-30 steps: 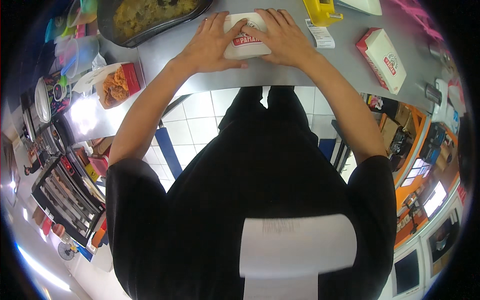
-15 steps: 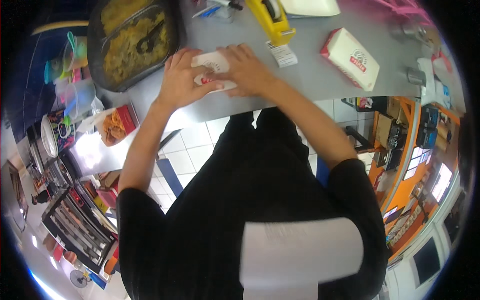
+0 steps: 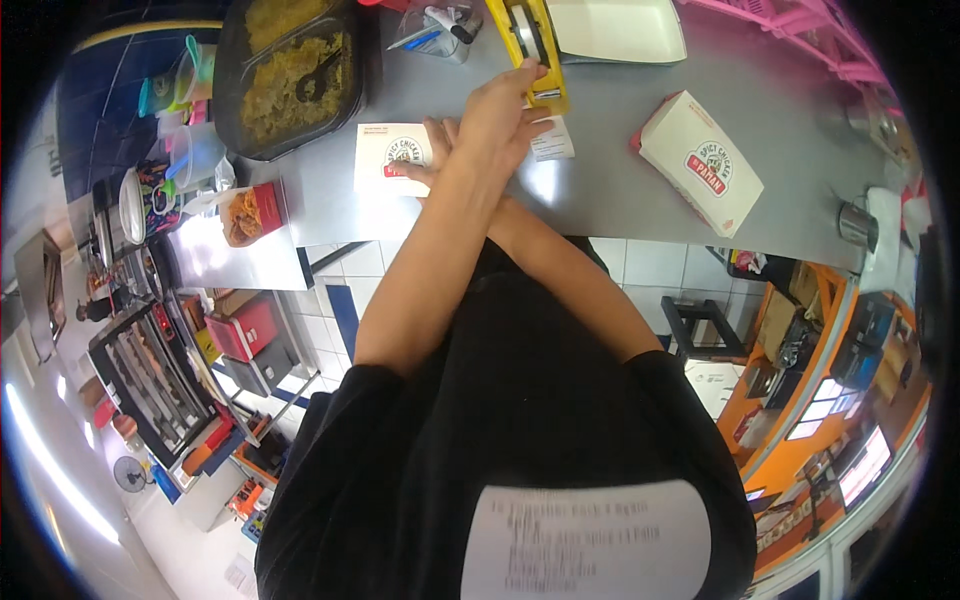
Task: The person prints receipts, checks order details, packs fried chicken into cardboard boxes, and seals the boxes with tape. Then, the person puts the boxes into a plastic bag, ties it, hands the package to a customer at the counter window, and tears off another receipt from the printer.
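A small white carton box point(image 3: 385, 158) with a red round logo lies on the grey counter point(image 3: 600, 195). My arms are crossed. My right hand point(image 3: 420, 158) lies flat on the box's right side, mostly hidden under my left forearm, and holds it down. My left hand point(image 3: 505, 112) stretches over it toward the yellow tape dispenser point(image 3: 528, 40), fingertips touching the dispenser's near end, nothing in its grasp. A white paper slip point(image 3: 553, 140) lies just right of this hand.
A dark tray of yellow rice point(image 3: 290, 70) with a spoon stands at the back left. A second closed white box point(image 3: 700, 160) lies at the right, an open white container point(image 3: 615, 25) behind it. A red carton of food point(image 3: 250, 212) and a metal cup point(image 3: 858, 225) flank the counter.
Both hands were pressed on the white box. My left hand has lifted off and crossed over my right arm to the yellow tape dispenser; my right hand stays on the box.
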Tool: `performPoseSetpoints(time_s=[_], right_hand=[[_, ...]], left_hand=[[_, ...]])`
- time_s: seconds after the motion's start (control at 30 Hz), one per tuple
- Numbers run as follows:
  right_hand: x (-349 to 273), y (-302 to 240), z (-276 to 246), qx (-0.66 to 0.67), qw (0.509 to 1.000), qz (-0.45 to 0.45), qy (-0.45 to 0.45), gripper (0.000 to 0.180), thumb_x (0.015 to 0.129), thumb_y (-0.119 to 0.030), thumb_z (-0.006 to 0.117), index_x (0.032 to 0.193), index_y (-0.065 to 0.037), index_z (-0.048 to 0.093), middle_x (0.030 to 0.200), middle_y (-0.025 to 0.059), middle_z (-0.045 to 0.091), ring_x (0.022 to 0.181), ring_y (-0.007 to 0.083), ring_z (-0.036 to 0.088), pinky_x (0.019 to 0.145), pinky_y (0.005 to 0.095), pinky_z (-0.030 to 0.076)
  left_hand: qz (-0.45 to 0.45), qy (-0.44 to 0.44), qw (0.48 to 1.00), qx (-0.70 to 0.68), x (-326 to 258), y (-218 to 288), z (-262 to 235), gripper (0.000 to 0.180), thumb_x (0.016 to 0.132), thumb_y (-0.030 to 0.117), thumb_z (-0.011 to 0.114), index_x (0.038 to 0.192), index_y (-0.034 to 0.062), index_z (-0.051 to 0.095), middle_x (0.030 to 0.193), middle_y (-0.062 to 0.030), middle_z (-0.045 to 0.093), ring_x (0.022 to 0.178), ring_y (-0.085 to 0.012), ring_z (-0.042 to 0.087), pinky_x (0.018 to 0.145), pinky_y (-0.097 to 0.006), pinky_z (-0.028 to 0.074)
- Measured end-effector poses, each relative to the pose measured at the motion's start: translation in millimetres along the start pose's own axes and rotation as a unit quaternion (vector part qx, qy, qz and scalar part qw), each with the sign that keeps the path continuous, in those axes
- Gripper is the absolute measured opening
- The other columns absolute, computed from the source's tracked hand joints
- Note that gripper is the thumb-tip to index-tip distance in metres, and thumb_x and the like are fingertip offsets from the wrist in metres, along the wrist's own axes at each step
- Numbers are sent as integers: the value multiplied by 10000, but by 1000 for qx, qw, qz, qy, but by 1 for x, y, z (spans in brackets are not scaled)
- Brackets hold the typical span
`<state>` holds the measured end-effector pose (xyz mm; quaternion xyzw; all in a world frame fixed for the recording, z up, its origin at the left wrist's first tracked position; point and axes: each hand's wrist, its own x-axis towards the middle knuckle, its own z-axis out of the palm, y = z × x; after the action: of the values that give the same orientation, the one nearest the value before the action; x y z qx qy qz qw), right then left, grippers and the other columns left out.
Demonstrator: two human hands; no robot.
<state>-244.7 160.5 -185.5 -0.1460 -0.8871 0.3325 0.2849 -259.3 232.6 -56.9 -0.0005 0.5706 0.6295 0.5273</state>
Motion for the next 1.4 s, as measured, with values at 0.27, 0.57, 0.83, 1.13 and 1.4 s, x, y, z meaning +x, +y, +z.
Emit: performPoseSetpoints(time_s=[0.27,0.57,0.83,1.13,1.4], right_hand=[[15,-35,-55,-69,987,-48,-136,649,743,-404,783,1366,-365,607,1469,243,398,1291,421,389,1084,582,275],[18,-33,-58,-76,985,-16,-157,755,709,-387,802,1415,-254,569,1474,189,414,1349,392,378,1151,580,236],[28,-41,-56,-101,985,-52,-131,802,615,-362,852,1369,-256,602,1385,167,474,1261,366,444,1087,502,307],[46,-63,-23,-270,942,-26,-199,838,671,-441,819,1393,-113,550,1451,290,393,1305,468,419,1126,611,298],[15,-91,-144,-74,980,148,-110,850,590,-344,884,1327,-113,529,1289,226,546,1183,407,552,1008,476,442]], left_hand=[[224,209,824,477,-12,-68,-15,216,845,191,655,817,-3,746,901,-227,715,908,-379,676,820,-405,535],[158,240,950,124,-118,-23,-140,280,981,249,662,827,16,644,712,-25,602,599,-83,507,559,-231,393],[144,231,925,265,-89,-80,-235,303,917,289,746,791,28,656,671,-13,605,538,-118,519,486,-286,415],[433,237,646,583,-67,-77,-295,134,824,211,776,852,113,690,804,-84,690,676,-301,666,575,-408,527],[217,639,319,665,-90,14,-470,614,917,540,611,1408,176,555,1391,-193,537,1177,-377,560,909,-554,430]])
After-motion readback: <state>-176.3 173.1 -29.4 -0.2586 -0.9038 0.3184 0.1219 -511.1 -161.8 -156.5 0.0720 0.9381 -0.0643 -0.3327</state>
